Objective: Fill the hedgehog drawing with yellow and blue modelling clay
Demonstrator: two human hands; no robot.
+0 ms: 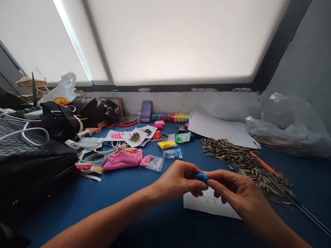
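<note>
Near, right of centre, the left hand (178, 177) and right hand (232, 187) meet, thumbs and fingertips pinching a small blue lump (202, 177) between them. It looks soft, so light, even pressure from both sides would probably shape it best. Below them lies a white sheet (193, 202) with a drawing, partly hidden. Farther right, striped seeds (227, 151) lie heaped; farther left lie small clear bags (172, 153) with coloured contents.

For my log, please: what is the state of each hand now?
Left hand: closed, holding the blue lump.
Right hand: closed, holding its other end.
</note>
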